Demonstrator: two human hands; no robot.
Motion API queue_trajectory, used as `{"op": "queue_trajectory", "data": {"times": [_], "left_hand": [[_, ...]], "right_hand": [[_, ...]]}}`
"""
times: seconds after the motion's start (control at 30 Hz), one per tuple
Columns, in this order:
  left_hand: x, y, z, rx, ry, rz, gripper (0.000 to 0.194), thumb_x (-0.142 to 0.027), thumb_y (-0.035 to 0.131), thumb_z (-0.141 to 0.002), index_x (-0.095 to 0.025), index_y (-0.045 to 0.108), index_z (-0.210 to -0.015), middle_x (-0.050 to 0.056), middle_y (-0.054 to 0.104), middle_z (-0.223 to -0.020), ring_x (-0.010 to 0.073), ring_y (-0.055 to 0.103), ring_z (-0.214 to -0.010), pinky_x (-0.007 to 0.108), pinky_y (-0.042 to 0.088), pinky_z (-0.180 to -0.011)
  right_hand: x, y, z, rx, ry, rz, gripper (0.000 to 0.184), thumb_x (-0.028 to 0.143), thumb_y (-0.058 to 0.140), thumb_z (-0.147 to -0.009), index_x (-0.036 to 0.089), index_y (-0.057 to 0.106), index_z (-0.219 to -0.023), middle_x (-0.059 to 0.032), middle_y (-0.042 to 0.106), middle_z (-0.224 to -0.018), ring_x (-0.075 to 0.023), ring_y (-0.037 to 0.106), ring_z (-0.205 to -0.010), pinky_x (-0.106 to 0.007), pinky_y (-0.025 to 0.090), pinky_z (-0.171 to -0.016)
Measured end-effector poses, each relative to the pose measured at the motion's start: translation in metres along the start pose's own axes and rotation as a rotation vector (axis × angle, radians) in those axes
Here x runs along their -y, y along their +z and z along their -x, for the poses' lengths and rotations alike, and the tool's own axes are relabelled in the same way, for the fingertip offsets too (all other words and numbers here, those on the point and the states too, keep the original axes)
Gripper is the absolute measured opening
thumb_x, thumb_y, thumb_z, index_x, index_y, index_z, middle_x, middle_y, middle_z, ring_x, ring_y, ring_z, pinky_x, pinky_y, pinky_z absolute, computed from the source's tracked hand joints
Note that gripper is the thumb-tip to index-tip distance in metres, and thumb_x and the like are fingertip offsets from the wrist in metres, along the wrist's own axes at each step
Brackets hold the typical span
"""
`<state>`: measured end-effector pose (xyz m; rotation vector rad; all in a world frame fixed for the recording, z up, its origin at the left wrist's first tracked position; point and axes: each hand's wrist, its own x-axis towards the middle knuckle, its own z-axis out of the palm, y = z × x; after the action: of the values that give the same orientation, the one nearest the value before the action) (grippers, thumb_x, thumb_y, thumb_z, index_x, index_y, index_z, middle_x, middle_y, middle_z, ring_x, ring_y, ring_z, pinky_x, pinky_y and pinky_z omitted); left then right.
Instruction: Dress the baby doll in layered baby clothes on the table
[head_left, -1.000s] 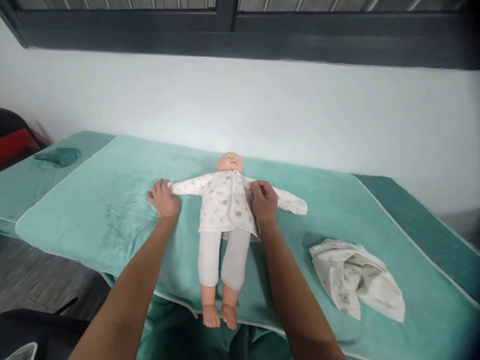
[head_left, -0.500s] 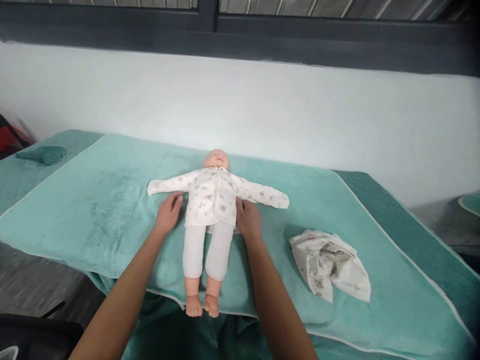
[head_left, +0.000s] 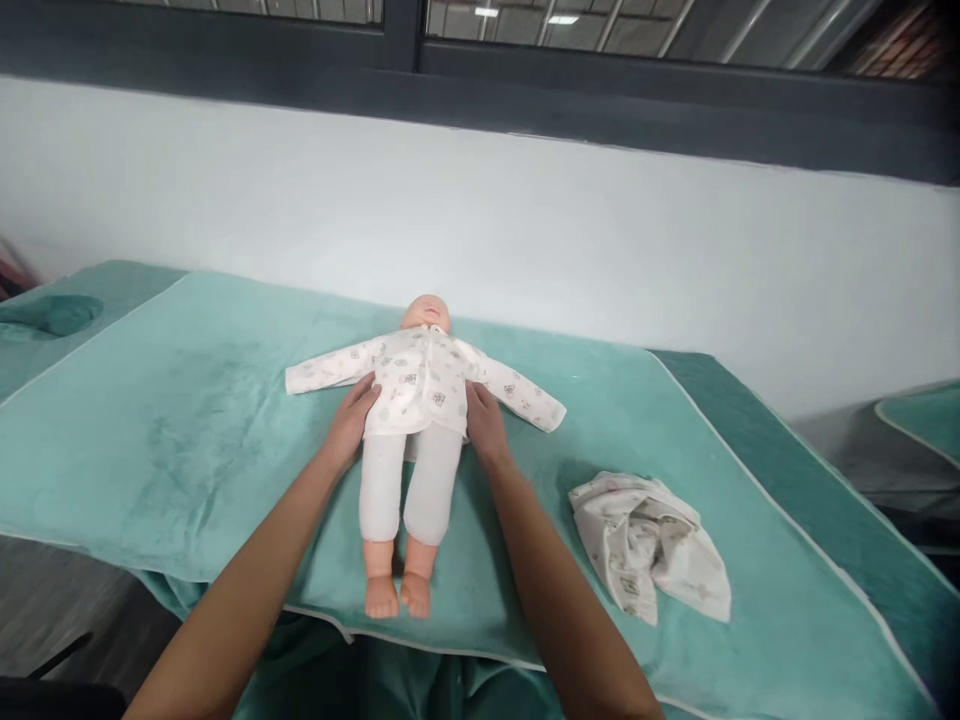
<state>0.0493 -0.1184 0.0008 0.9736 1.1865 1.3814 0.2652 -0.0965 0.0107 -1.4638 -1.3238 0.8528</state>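
Observation:
A baby doll (head_left: 429, 400) lies on its back, head toward the wall, arms spread and bare feet toward me. It wears a white printed jacket (head_left: 409, 385), closed at the front, and white leggings (head_left: 381, 490). My left hand (head_left: 352, 418) grips the doll's waist on the left, thumb at the jacket's edge. On the opposite side my right hand (head_left: 486, 420) presses against the waist, its fingers partly hidden beneath the jacket. Together the two hands clasp the doll between them.
The doll lies on a padded bed with a green cover (head_left: 225, 400). Crumpled white printed cloth (head_left: 649, 545) rests to the right. A face opening (head_left: 64, 315) is at the bed's far left, and a white wall (head_left: 480, 220) runs behind.
Both hands have closed in on the doll's waist. The doll has shifted slightly away from me, its feet now clear of the bed's front edge. The view has tilted a little.

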Motion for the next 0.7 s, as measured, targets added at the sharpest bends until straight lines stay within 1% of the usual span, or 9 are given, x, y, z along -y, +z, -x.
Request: {"op": "queue_trajectory", "data": {"times": [0.07,0.13,0.2,0.3,0.4,0.5,0.6,0.7], "left_hand": [[-0.001,0.006,-0.013,-0.019,0.008,-0.026,0.055,-0.045,0.064,-0.088,-0.020,0.059,-0.136,0.009,0.057,-0.148,0.0278,0.055,-0.135,0.040,0.046,-0.112],[0.002,0.009,-0.020,-0.035,0.026,-0.080,0.053,-0.046,0.063,-0.089,-0.020,0.061,-0.135,0.009,0.059,-0.146,0.0273,0.055,-0.135,0.041,0.043,-0.114],[0.007,0.007,-0.020,-0.042,0.066,-0.156,0.050,-0.049,0.060,-0.091,-0.021,0.063,-0.133,0.008,0.060,-0.145,0.0262,0.054,-0.135,0.040,0.040,-0.115],[0.014,0.003,-0.014,-0.053,0.148,-0.256,0.045,-0.051,0.052,-0.095,-0.022,0.066,-0.126,0.007,0.064,-0.139,0.0247,0.056,-0.130,0.039,0.040,-0.114],[0.018,-0.001,-0.009,-0.092,0.180,-0.315,0.040,-0.046,0.049,-0.096,-0.018,0.069,-0.116,0.008,0.071,-0.123,0.0237,0.062,-0.116,0.038,0.044,-0.106],[0.022,-0.004,-0.005,-0.119,0.169,-0.346,0.034,-0.040,0.051,-0.094,-0.017,0.068,-0.111,0.008,0.073,-0.112,0.0221,0.065,-0.103,0.036,0.049,-0.096],[0.027,-0.010,0.005,-0.131,0.193,-0.370,0.031,-0.037,0.050,-0.093,-0.017,0.068,-0.108,0.007,0.073,-0.107,0.0212,0.065,-0.098,0.035,0.049,-0.090],[0.029,-0.018,0.023,-0.129,0.196,-0.408,0.029,-0.037,0.048,-0.093,-0.018,0.067,-0.104,0.006,0.072,-0.101,0.0204,0.064,-0.091,0.034,0.050,-0.085]], "right_hand": [[-0.002,0.000,-0.013,-0.024,-0.011,0.016,0.039,0.055,0.042,-0.093,0.023,0.052,-0.072,-0.0009,0.060,-0.079,-0.0201,0.053,-0.079,-0.031,0.041,-0.073],[-0.008,-0.001,-0.019,-0.026,-0.007,0.026,0.039,0.055,0.043,-0.093,0.023,0.052,-0.071,-0.0008,0.060,-0.077,-0.0201,0.053,-0.078,-0.031,0.040,-0.072],[-0.015,-0.003,-0.019,-0.013,0.017,0.020,0.037,0.053,0.045,-0.092,0.023,0.058,-0.075,-0.0024,0.064,-0.079,-0.0212,0.056,-0.080,-0.031,0.042,-0.072],[-0.027,-0.007,-0.011,-0.026,0.027,0.032,0.032,0.048,0.047,-0.090,0.022,0.066,-0.087,-0.0058,0.070,-0.090,-0.0231,0.061,-0.089,-0.031,0.046,-0.078],[-0.034,-0.009,-0.006,-0.067,-0.065,0.127,0.028,0.038,0.049,-0.088,0.021,0.068,-0.099,-0.0081,0.071,-0.104,-0.0230,0.062,-0.098,-0.033,0.046,-0.088],[-0.038,-0.008,-0.002,-0.022,-0.177,0.253,0.030,0.029,0.045,-0.089,0.019,0.068,-0.105,-0.0099,0.070,-0.108,-0.0232,0.061,-0.103,-0.036,0.046,-0.093],[-0.040,-0.009,0.016,0.020,-0.284,0.371,0.037,0.024,0.042,-0.091,0.017,0.066,-0.118,-0.0134,0.066,-0.122,-0.0256,0.058,-0.115,-0.040,0.044,-0.102],[-0.042,-0.023,0.054,0.011,-0.401,0.526,0.044,0.020,0.041,-0.093,0.015,0.058,-0.133,-0.0169,0.060,-0.135,-0.0282,0.053,-0.125,-0.045,0.042,-0.107]]}}
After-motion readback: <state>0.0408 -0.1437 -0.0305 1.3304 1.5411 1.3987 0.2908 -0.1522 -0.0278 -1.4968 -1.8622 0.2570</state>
